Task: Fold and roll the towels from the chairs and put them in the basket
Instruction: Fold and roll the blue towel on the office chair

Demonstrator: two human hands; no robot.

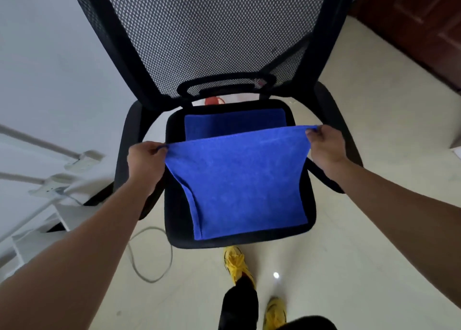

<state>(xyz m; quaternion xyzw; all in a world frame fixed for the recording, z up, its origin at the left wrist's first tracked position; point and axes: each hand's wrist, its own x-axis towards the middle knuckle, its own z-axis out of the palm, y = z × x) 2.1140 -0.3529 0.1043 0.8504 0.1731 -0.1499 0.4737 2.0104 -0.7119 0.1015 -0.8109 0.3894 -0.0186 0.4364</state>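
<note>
We see a black office chair (174, 217) with a mesh back and two armrests standing on a pale glossy floor (349, 230). On its black seat cushion, toward the back, a folded blue towel (234, 125) lies flat. A second blue towel (244, 185) hangs in front of it, lower edge reaching the seat's front; we can't tell if it touches the seat. On the floor: a grey cable (152, 257) looped left of the chair, and two yellow shoes (235, 262) just in front.

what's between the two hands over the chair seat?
In the head view, only the blue towel: left hand and right hand each pinch a top corner, stretching its upper edge between them.
</note>
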